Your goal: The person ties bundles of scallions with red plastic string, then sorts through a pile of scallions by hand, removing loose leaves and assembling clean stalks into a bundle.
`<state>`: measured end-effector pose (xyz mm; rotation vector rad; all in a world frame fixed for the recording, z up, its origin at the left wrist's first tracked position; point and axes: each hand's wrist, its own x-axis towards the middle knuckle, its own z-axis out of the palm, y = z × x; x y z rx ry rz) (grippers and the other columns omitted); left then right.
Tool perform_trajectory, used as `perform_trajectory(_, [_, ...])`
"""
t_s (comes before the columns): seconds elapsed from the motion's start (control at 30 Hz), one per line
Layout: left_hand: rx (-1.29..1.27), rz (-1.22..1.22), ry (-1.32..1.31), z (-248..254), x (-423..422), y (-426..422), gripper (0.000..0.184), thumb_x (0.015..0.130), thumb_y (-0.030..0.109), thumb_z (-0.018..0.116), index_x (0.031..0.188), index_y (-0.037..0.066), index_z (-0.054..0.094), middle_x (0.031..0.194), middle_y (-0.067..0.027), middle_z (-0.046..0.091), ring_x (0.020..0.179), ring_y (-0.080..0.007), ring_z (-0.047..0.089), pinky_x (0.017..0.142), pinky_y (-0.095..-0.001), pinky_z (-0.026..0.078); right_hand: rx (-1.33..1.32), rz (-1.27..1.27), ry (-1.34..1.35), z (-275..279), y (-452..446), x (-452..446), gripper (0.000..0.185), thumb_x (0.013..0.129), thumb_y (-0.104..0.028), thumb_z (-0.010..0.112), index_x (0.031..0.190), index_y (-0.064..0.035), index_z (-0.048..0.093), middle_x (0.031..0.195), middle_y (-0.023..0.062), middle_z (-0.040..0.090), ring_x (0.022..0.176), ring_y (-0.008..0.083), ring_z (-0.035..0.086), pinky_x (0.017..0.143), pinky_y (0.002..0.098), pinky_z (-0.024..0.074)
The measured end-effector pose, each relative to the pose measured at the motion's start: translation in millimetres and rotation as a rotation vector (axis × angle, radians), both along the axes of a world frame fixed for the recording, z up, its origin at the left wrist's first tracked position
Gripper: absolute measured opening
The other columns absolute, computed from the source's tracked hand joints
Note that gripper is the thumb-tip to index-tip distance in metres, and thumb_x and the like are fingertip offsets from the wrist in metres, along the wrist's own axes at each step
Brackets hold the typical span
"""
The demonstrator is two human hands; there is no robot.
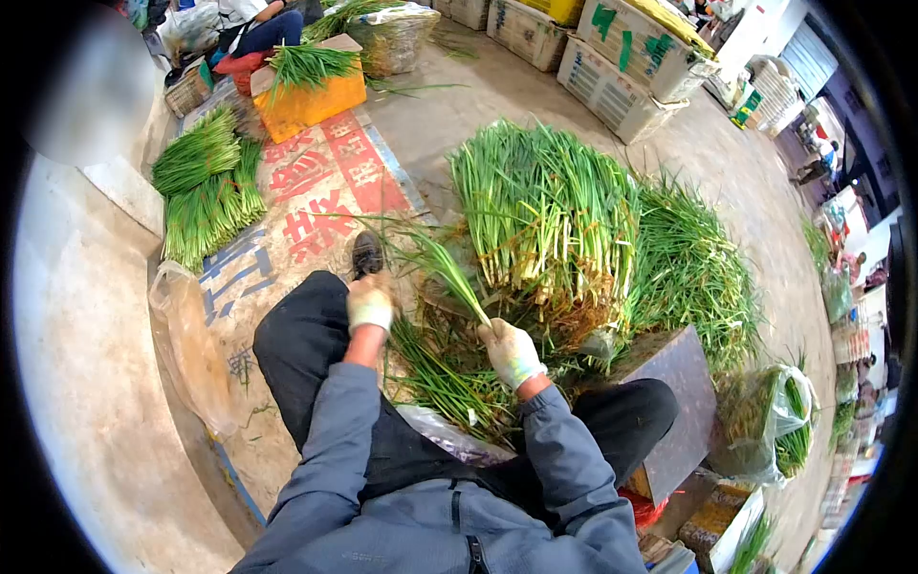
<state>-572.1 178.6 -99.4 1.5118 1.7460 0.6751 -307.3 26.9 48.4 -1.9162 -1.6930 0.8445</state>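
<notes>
My right hand (pixel 512 352), in a pale work glove, is closed around the lower end of a small bunch of scallions (pixel 448 270). The long green leaves point up and left. My left hand (pixel 369 301), gloved too, is over my left knee and smeared by motion, so its fingers do not show clearly. Just beyond my right hand stands a large stack of scallions (pixel 545 210) with brownish root ends facing me. Loose scallions (pixel 449 378) lie between my knees, below both hands. Another heap of green leaves (pixel 684 273) spreads to the right of the stack.
Bundled greens (pixel 212 182) lie on a printed sheet (pixel 320 215) at left. Nearby are an orange box (pixel 316 100) topped with greens and a plastic bag (pixel 186 340) by the wall. White crates (pixel 622 81) stand behind. At right are a board-topped box (pixel 674 402) and a bagged bundle (pixel 765 421).
</notes>
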Motion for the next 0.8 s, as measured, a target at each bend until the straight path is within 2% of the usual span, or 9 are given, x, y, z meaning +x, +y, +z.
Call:
perform_trajectory(0.13, [0.077, 0.019, 0.636, 83.6, 10.6, -36.5, 0.074, 0.089, 0.015, 0.064, 0.152, 0.010, 0.025, 0.138, -0.0291, 0.048, 0.111, -0.0412, 0.060, 0.091, -0.0456, 0.052, -0.037, -0.020, 0.152, 5.0, -1.3, 10.9, 0.037, 0.099, -0.035, 0.053, 0.096, 0.0000, 0.063, 0.084, 0.0259, 0.063, 0.085, 0.0460, 0.061, 0.074, 0.0490, 0.0470])
perform_trajectory(0.33, [0.146, -0.239, -0.002, 170.1, 72.6, -95.3, 0.054, 0.083, 0.054, 0.073, 0.106, 0.006, 0.069, 0.095, -0.0144, 0.073, 0.091, -0.0281, 0.071, 0.079, -0.0381, 0.054, 0.099, 0.078, 0.134, 7.4, 1.1, -8.2, 0.032, 0.098, -0.034, 0.055, 0.098, -0.0028, 0.062, 0.083, 0.0252, 0.063, 0.084, 0.0458, 0.060, 0.074, 0.0500, 0.0470])
perform_trajectory(0.53, [0.579, -0.094, 0.183, 109.1, 69.6, -67.3, 0.031, 0.094, 0.036, 0.060, 0.089, 0.006, 0.066, 0.081, -0.0148, 0.068, 0.075, -0.0372, 0.065, 0.070, -0.0456, 0.052, 0.030, 0.075, -0.101, -3.1, -9.2, -13.1, 0.025, 0.098, -0.032, 0.056, 0.094, -0.0073, 0.060, 0.073, 0.0224, 0.063, 0.073, 0.0451, 0.061, 0.062, 0.0523, 0.0483])
perform_trajectory(0.57, [0.157, 0.152, 0.012, 87.7, 47.6, -41.7, 0.026, 0.093, 0.030, 0.062, 0.097, 0.005, 0.066, 0.089, -0.0144, 0.070, 0.080, -0.0322, 0.067, 0.074, -0.0421, 0.053, 0.029, 0.054, -0.104, -4.1, -12.4, -12.6, 0.025, 0.098, -0.032, 0.056, 0.094, -0.0073, 0.060, 0.073, 0.0224, 0.063, 0.073, 0.0451, 0.061, 0.062, 0.0523, 0.0483])
perform_trajectory(0.6, [0.302, 0.269, -0.078, 76.8, 37.6, -38.2, 0.029, 0.091, 0.028, 0.066, 0.106, 0.003, 0.063, 0.094, -0.0154, 0.071, 0.085, -0.0273, 0.068, 0.076, -0.0399, 0.054, 0.069, 0.023, -0.106, -4.3, -15.6, -12.1, 0.025, 0.097, -0.032, 0.057, 0.093, -0.0081, 0.061, 0.074, 0.0224, 0.064, 0.072, 0.0448, 0.063, 0.063, 0.0529, 0.0492])
perform_trajectory(0.63, [-0.173, 0.078, -0.122, 68.8, 19.2, -25.1, 0.042, 0.090, 0.035, 0.070, 0.118, 0.004, 0.059, 0.106, -0.0216, 0.069, 0.091, -0.0330, 0.067, 0.078, -0.0445, 0.055, 0.113, 0.001, -0.113, -4.1, -16.2, -10.7, 0.024, 0.096, -0.033, 0.057, 0.092, -0.0089, 0.061, 0.075, 0.0225, 0.066, 0.072, 0.0446, 0.064, 0.064, 0.0536, 0.0502])
perform_trajectory(0.67, [-0.166, 0.071, -0.131, 92.0, 25.9, -30.4, 0.042, 0.090, 0.035, 0.070, 0.118, 0.004, 0.059, 0.106, -0.0216, 0.069, 0.091, -0.0330, 0.067, 0.078, -0.0445, 0.055, 0.140, -0.006, -0.129, -8.5, -16.3, -14.0, 0.024, 0.097, -0.032, 0.057, 0.094, -0.0084, 0.061, 0.071, 0.0199, 0.064, 0.068, 0.0436, 0.062, 0.060, 0.0526, 0.0488])
perform_trajectory(0.7, [-0.603, 0.116, -0.701, 136.6, 30.9, -48.2, 0.048, 0.092, 0.037, 0.069, 0.126, 0.006, 0.055, 0.116, -0.0255, 0.064, 0.092, -0.0401, 0.065, 0.078, -0.0502, 0.054, 0.042, 0.022, -0.134, 2.0, -12.8, -20.8, 0.026, 0.096, -0.033, 0.058, 0.094, -0.0078, 0.061, 0.072, 0.0193, 0.065, 0.069, 0.0434, 0.063, 0.061, 0.0521, 0.0499])
perform_trajectory(0.8, [-0.752, 0.269, -1.245, 76.4, 75.9, -71.1, 0.037, 0.097, 0.028, 0.064, 0.127, 0.008, 0.056, 0.107, -0.0208, 0.067, 0.077, -0.0316, 0.065, 0.063, -0.0457, 0.055, -0.051, 0.364, -0.176, -15.3, -7.1, -42.3, 0.032, 0.095, -0.038, 0.059, 0.098, -0.0069, 0.063, 0.076, 0.0197, 0.068, 0.072, 0.0438, 0.065, 0.065, 0.0508, 0.0522])
